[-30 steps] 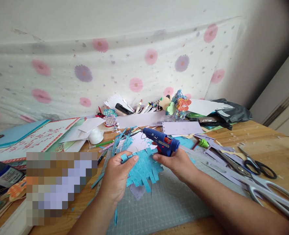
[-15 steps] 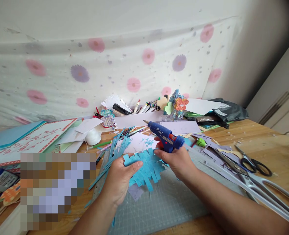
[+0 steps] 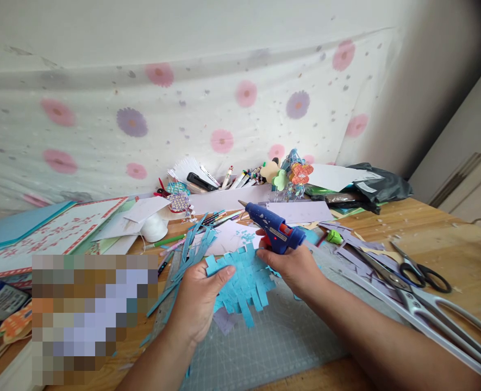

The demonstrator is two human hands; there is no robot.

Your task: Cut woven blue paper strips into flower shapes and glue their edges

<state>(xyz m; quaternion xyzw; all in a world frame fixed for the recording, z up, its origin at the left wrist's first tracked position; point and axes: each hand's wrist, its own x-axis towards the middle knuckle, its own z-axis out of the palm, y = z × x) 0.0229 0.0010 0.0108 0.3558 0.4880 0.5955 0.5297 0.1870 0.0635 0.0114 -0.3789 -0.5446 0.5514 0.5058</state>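
Observation:
Between my hands is a woven mat of blue paper strips (image 3: 240, 282), its strip ends sticking out unevenly along the edges. My left hand (image 3: 201, 296) pinches its left side, thumb on top. A blue hot glue gun (image 3: 275, 228) is gripped in my right hand (image 3: 295, 269), its nozzle pointing up and to the left and a small red light showing. The thumb of that hand lies at the mat's upper right edge. Below the mat, a small lavender paper piece (image 3: 224, 321) shows above the grey cutting mat (image 3: 273, 353). Loose blue strips (image 3: 195, 244) lie left of the woven mat.
Two pairs of scissors (image 3: 425, 274) and lavender scraps (image 3: 358, 255) lie at right. A white thread spool (image 3: 154, 229), paper sheets (image 3: 61, 228) and a dark blue-capped bottle (image 3: 1, 301) are at left. Pens (image 3: 240, 179), paper flowers (image 3: 301, 172) and a black bag (image 3: 381, 184) line the back.
The woven mat has tilted slightly, so its lower strip ends sit a little lower. Both hands keep their grips and have barely moved.

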